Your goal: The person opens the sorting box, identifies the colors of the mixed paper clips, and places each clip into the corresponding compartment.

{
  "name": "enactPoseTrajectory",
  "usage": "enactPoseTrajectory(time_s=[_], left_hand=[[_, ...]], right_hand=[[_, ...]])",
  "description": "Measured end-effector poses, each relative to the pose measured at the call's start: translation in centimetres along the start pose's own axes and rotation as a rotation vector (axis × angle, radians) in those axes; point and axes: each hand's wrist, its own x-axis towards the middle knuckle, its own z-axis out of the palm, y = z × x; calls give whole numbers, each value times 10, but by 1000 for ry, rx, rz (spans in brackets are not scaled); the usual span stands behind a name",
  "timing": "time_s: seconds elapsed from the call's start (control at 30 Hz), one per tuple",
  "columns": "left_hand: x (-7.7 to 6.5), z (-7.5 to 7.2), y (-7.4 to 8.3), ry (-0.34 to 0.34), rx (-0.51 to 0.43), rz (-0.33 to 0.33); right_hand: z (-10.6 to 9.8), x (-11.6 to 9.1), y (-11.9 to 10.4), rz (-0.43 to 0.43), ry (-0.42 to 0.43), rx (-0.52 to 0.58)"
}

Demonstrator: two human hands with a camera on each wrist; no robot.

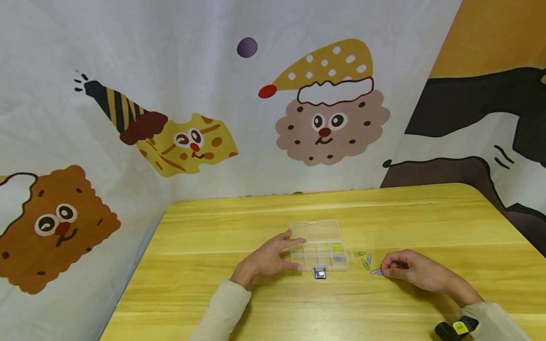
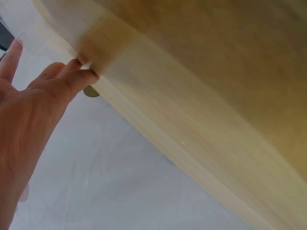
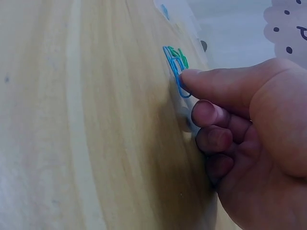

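A clear plastic compartment box [image 1: 317, 256] lies with its lid [image 1: 314, 231] raised at the back. My left hand [image 1: 268, 255] rests at its left side, thumb and forefinger extended along it. Yellow pieces [image 1: 336, 248] and a blue paper clip [image 1: 339, 259] lie in right-hand compartments. Right of the box, my right hand [image 1: 411, 269] pinches a blue paper clip [image 3: 181, 81] low over the table; the thumb hides part of the grip. Beside it lie green paper clips [image 1: 365, 264] and another blue one [image 1: 368, 258].
A small dark blue piece [image 1: 320, 273] sits at the box's front edge. The wooden table [image 1: 264, 303] meets a cartoon-printed curtain [image 1: 204, 71] behind. A black device with a yellow label [image 1: 460, 327] is on the right wrist.
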Motion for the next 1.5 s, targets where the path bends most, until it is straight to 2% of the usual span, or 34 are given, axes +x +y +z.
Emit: enactPoseTrajectory(time_s=[0.13, 0.43, 0.67, 0.93, 1.1, 1.37, 1.5], left_hand=[[-1, 0, 0, 1, -5, -6], [0, 0, 0, -1, -1, -17], [0, 1, 0, 7, 19, -16], [0, 1, -1, 8, 22, -2], [-1, 1, -2, 6, 22, 9], [-1, 1, -4, 3, 18, 7], [0, 2, -4, 6, 21, 5]], right_hand=[[-1, -1, 1, -10, 6, -4], [-1, 2, -3, 25, 27, -9], [0, 5, -11, 121, 92, -21], [-1, 7, -15, 137, 115, -9], [-2, 12, -19, 116, 124, -19], [-3, 22, -28, 21, 136, -89], [-4, 26, -34, 6, 137, -96]])
